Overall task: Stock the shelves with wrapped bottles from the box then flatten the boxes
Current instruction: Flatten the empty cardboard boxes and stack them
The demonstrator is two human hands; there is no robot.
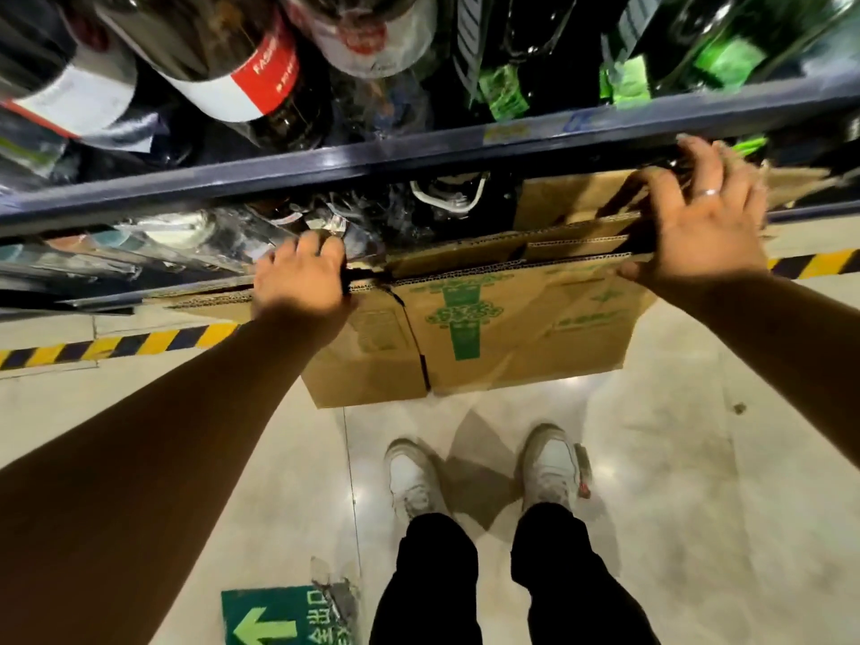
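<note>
At the front edge of the lower shelf (107, 297), a cardboard box (465, 328) with green print is held by 2 grips, its open top almost under the dark shelf rail (325, 165). The left grip (300, 277) has its fingers curled over the top edge at the box's left corner. The right grip (698, 225) is clamped on the raised flaps at the right corner, with fingers bent over the cardboard and the thumb along the near edge. A shadow (479, 463) on the floor (698, 435) lies apart from the box bottom, so I judge the box is lifted. Wrapped bottles (186, 239) lie on the lower shelf, left of the box. I cannot tell if any remain inside the box.

The near vertical seam (409, 323) of the box looks split. If bottles are still inside, this seam may open more under the weight and the wall may fold. The flaps are also close to the rail, and a fast lift could knock them against it, or shake the labelled bottles (242, 76) standing above.
</note>
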